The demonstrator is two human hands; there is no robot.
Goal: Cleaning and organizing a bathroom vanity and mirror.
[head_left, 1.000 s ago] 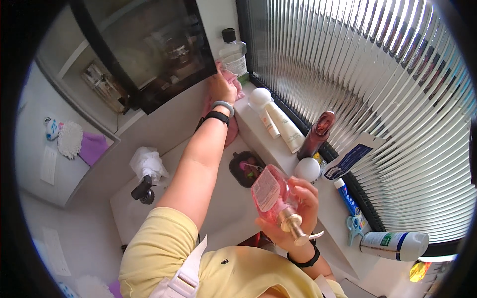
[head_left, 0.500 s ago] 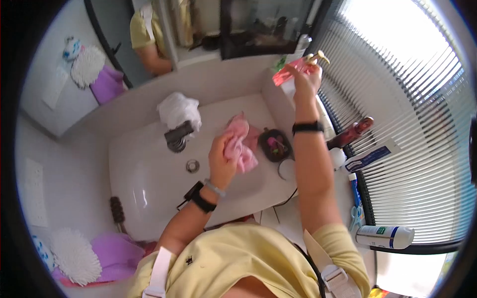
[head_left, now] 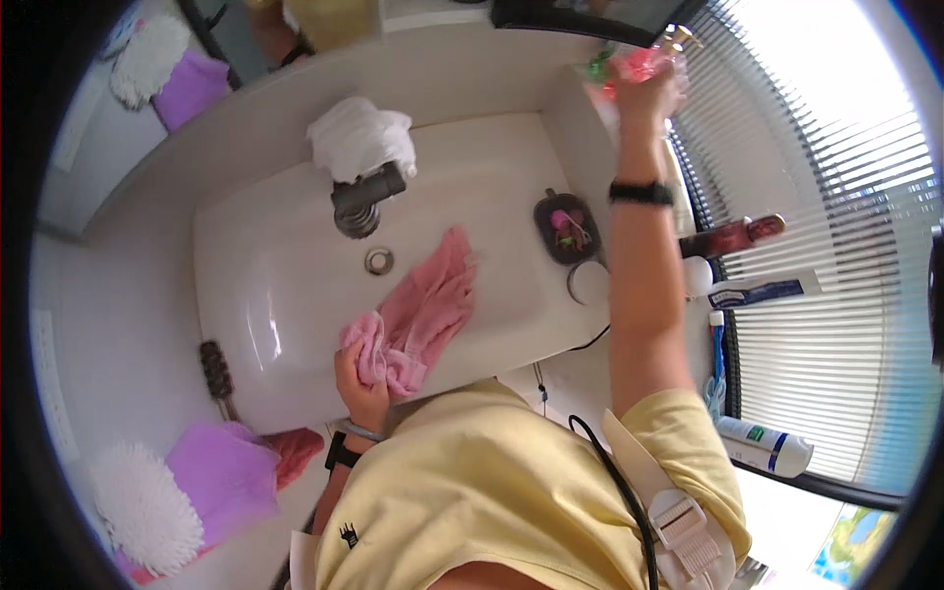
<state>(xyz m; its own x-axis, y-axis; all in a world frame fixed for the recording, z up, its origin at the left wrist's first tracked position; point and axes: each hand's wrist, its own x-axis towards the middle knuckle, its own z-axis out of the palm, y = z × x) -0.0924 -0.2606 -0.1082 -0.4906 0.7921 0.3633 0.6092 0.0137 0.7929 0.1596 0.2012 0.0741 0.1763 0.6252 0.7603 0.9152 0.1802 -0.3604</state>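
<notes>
My left hand (head_left: pixel 360 393) is closed around a bunched end of a pink towel (head_left: pixel 428 300) at the near rim of the white sink (head_left: pixel 295 364). The rest of the towel trails up over the basin. At the far right, my right arm is stretched out. My right hand (head_left: pixel 651 96) grips a clear pink pump bottle (head_left: pixel 639 65) with a gold pump head, over the ledge beside the window. The hand hides much of the bottle, and whether its base touches the ledge I cannot tell.
A dark faucet (head_left: pixel 369 192) with a white bunched cloth (head_left: pixel 359 138) on it stands by the drain (head_left: pixel 379 261). On the right side are a dark dish (head_left: pixel 566 228) of small items, a toothpaste tube (head_left: pixel 757 290) and a white bottle (head_left: pixel 767 445). A brown brush (head_left: pixel 214 369) lies left.
My left hand has drawn the towel toward me, and it now hangs longer. My right hand has moved the pump bottle farther away and to the right.
</notes>
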